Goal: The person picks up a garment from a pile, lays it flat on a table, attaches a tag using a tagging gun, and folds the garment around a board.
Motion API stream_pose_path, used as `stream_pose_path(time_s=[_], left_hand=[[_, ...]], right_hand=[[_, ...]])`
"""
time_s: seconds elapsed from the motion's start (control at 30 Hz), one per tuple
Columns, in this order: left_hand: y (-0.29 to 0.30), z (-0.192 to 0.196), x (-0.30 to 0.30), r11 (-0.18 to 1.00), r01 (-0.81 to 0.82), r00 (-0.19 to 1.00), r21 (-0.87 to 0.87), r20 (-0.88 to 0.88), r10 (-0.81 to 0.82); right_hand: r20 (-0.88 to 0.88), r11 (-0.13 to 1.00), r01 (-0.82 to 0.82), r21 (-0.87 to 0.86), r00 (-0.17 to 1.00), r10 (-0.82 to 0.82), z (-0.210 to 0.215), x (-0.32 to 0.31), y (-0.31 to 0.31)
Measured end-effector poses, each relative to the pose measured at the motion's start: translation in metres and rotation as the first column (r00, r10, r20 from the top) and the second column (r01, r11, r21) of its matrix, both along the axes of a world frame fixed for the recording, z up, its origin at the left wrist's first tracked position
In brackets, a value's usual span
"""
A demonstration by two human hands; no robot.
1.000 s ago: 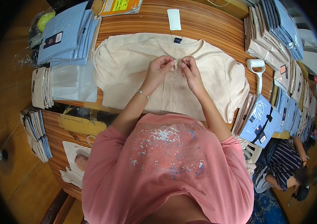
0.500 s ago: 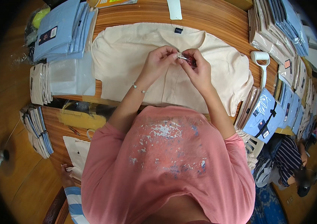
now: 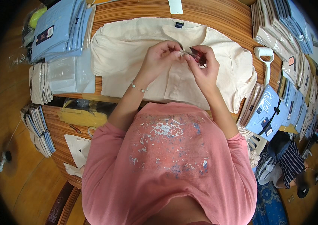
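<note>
While the cream shirt (image 3: 129, 56) is lying spread flat, front up, on the wooden counter (image 3: 219, 15), its placket is being worked just below the collar. The left hand (image 3: 159, 58) is being held with fingers pinched shut on a bit of fabric or thread at the placket. The right hand (image 3: 202, 65) is being closed around a small dark reddish tool (image 3: 195, 55), likely a thread snipper; the exact kind cannot be told. Both grips are meeting at one spot, fingertips almost touching, over the shirt's upper centre.

Judged step: trimming or finishing at the top of the button line, mid-way, since the shirt is not yet being folded or bagged.

Next move is judged to need a steady pinch from the left hand, with the tool tip being kept clear of the cloth underneath so only the loose bit is being cut. Tension is being needed, not pulling.

Round about: blue folded shirts (image 3: 59, 28) are being stacked at upper left, clear bags (image 3: 71, 75) are lying beside the shirt's left sleeve, and a white lint roller (image 3: 264, 56) is resting by the right sleeve. More packed shirts (image 3: 269, 112) are being kept at right.
</note>
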State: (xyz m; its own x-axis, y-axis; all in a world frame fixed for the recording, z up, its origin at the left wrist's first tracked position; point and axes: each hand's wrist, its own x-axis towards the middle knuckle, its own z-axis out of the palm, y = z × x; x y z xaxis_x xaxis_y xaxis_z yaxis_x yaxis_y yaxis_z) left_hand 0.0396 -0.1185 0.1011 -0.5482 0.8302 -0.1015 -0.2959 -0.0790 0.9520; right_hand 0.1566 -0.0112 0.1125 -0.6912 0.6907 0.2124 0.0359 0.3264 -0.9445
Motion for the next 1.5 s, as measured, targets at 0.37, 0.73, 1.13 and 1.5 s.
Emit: stream_pose_path(time_s=[0.37,0.73,1.13,1.5], left_hand=[[-0.004,0.026,-0.002,0.993,0.023,0.795,0.119,-0.604,0.054],[-0.006,0.026,0.003,0.995,0.040,0.891,0.092,-0.454,0.006],[-0.006,0.026,0.004,0.995,0.065,0.943,0.079,-0.330,-0.036],[-0.005,0.026,0.000,0.993,0.111,0.921,0.043,-0.380,-0.087]], right_hand=[[-0.136,0.965,-0.154,0.214,0.973,0.185,0.013,0.011,0.009],[-0.170,0.963,-0.126,0.239,0.971,0.169,0.015,0.010,0.007],[-0.109,0.968,-0.100,0.230,0.986,0.127,0.017,0.012,0.006],[-0.076,0.987,-0.097,0.131,0.991,0.108,0.016,0.012,0.004]])
